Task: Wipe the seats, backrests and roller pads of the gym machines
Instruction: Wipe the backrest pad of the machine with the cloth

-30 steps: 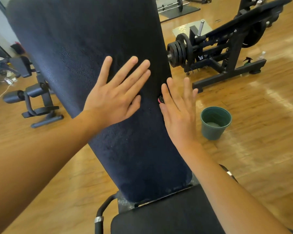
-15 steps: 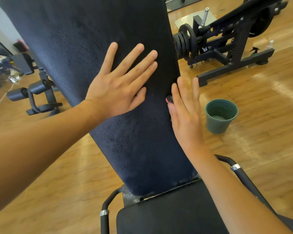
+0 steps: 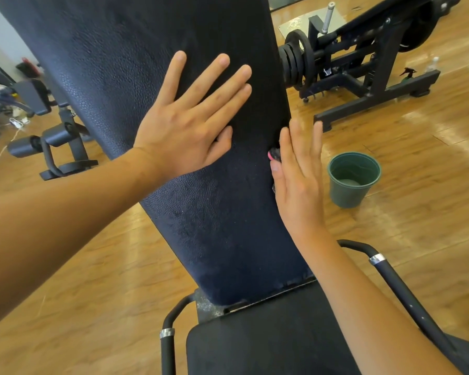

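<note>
Across the middle of the frame the dark backrest (image 3: 146, 63) runs tilted from the top left down to the lower centre, where its lower end meets the black seat (image 3: 268, 345). My left hand (image 3: 190, 123) lies flat on the backrest's face, palm down, fingers straight and spread, holding nothing. My right hand (image 3: 299, 182) is open too, fingers straight and close together, set against the backrest's right edge with the thumb side on the padding. A small pink and black thing (image 3: 273, 154) shows at that edge just above my thumb; I cannot tell what it is or whether I touch it. Right of my right hand a green bucket (image 3: 352, 182) stands upright on the wood floor (image 3: 92, 266). Black handles (image 3: 390, 280) with silver rings rise on either side of the seat. At the left of the frame two roller pads (image 3: 38, 142) sit on another machine. At the upper right stands a machine loaded with weight plates (image 3: 295, 60), and what looks like a spray bottle (image 3: 408, 73) stands beside its base.
</note>
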{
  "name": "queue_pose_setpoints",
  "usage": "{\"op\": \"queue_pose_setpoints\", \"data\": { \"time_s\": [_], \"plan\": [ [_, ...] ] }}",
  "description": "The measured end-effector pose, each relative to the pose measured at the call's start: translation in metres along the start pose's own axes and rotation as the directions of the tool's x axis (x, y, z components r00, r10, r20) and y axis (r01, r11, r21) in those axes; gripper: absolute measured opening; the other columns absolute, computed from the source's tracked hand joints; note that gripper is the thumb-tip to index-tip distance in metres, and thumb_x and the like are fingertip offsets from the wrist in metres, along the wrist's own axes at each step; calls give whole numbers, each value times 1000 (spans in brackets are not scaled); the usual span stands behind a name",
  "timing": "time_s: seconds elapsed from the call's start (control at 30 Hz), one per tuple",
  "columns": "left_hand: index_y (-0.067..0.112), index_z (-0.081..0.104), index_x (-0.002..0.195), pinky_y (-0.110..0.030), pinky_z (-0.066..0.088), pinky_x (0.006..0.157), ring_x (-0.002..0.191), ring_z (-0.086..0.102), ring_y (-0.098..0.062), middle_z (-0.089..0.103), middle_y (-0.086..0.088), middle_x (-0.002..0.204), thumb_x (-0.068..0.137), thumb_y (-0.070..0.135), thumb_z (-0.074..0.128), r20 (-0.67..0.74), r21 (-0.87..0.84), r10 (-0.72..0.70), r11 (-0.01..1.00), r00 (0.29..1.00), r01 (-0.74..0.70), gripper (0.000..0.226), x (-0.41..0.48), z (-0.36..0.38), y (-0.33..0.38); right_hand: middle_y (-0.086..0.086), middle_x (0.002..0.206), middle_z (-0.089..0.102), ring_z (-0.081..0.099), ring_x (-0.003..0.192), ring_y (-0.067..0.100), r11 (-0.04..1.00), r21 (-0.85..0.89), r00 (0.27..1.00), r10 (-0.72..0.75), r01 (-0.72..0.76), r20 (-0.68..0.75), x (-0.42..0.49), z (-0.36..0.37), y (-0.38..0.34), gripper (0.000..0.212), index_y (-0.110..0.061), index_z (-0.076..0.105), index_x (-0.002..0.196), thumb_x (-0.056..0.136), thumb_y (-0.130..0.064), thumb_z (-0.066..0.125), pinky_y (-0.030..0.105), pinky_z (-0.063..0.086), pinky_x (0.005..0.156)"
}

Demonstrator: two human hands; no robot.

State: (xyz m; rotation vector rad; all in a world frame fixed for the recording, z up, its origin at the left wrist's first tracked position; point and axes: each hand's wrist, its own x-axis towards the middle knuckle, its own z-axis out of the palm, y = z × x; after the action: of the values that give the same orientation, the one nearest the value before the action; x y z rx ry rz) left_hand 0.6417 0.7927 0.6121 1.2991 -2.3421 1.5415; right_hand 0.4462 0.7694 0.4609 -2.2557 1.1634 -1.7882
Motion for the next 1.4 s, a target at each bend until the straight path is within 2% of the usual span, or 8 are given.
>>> {"op": "queue_pose_setpoints", "data": {
  "time_s": [0.17, 0.37, 0.53, 0.7, 0.97, 1.1, 1.27, 1.4],
  "plan": [
    [10, 37, 158, -69, 23, 118, 153, 29, -34, 31, -7, 166, 106, 31, 39, -3, -5, -8, 1000, 1000, 8, 56, 0, 0, 0, 14, 163, 27, 15, 153, 47, 993, -86, 995, 80, -75, 59, -49, -2, 12, 49, -5, 30, 156, 113, -26, 38, 34, 12, 128],
    [9, 40, 156, -68, 23, 118, 152, 31, -33, 34, -7, 165, 106, 30, 41, -20, -10, 1, 1000, 1000, -2, 55, 0, 2, 0, 21, 161, 31, 17, 151, 50, 985, -77, 987, 146, -151, -68, -18, 10, 1, 48, 1, 32, 155, 113, -24, 36, 30, 13, 127],
    [10, 40, 156, -68, 23, 118, 152, 31, -33, 34, -6, 165, 106, 30, 40, -17, -14, 0, 1000, 1000, 0, 54, 0, 2, 1, 18, 162, 29, 10, 154, 40, 983, -102, 989, 148, -150, -31, -55, 7, 12, 49, -6, 23, 158, 114, -24, 35, 43, 22, 126],
    [10, 40, 156, -68, 22, 119, 152, 31, -33, 33, -6, 165, 106, 30, 39, -15, -10, -3, 1000, 1000, 3, 54, -1, 1, 0, 9, 167, 21, 14, 155, 42, 937, -135, 940, 334, -323, 66, -133, 0, 15, 50, -2, 29, 157, 113, -28, 31, 54, 38, 113],
    [10, 40, 156, -67, 22, 119, 152, 31, -33, 33, -6, 165, 107, 30, 38, -7, -10, 8, 1000, 1000, -8, 53, 0, 1, 1, 17, 162, 27, 13, 152, 47, 917, -27, 914, 394, -398, -94, -75, 14, 1, 49, 7, 37, 152, 114, -24, 31, 19, 15, 124],
    [10, 42, 155, -67, 23, 118, 152, 32, -33, 35, -6, 164, 107, 29, 39, -19, -3, 11, 1000, 1000, -11, 52, -1, 1, 1, 17, 164, 25, 13, 153, 47, 933, -69, 935, 352, -354, -33, -99, 11, 8, 49, 3, 28, 155, 114, -24, 31, 20, 13, 125],
    [9, 44, 154, -67, 25, 118, 151, 33, -33, 36, -7, 163, 106, 28, 39, -28, 3, 10, 1000, 1000, -10, 51, -1, 1, 2, 10, 167, 21, 8, 156, 41, 876, -53, 877, 478, -480, -52, -110, 10, 0, 51, 0, 30, 156, 113, -28, 29, 23, 17, 125],
    [9, 45, 153, -66, 26, 118, 151, 34, -33, 38, -6, 163, 106, 27, 40, -33, -3, 15, 1000, 999, -15, 51, 0, 2, 1, 14, 165, 23, 6, 155, 44, 920, 2, 918, 391, -392, -65, -76, 17, -14, 49, 2, 31, 155, 110, -17, 37, 28, 12, 127]
  ]
}}
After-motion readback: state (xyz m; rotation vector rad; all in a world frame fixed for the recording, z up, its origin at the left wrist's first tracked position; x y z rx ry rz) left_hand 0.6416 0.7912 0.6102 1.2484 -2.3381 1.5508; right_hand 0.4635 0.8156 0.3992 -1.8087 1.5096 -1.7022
